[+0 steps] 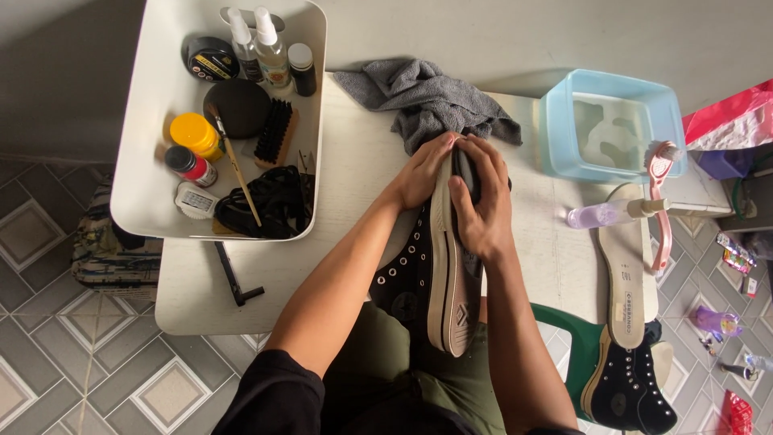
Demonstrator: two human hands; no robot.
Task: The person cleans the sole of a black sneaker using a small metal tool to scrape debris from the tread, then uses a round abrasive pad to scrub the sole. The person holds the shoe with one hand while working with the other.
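Observation:
A black high-top sneaker (pixel 419 278) with a pale rubber sole stands on its side over my lap, toe toward the table. My left hand (pixel 423 171) grips the toe end from the left. My right hand (pixel 481 201) presses a grey cloth (pixel 427 97) against the toe's rubber edge; the cloth trails back onto the white table (pixel 354 161).
A white tray (pixel 153 105) at left holds spray bottles, polish tins, brushes, a yellow jar and black laces. A light blue tub (pixel 560 121) of water sits at right, with a pink brush (pixel 660 185), a pump bottle (pixel 600 213), an insole (pixel 628 282) and the second sneaker (pixel 632 387).

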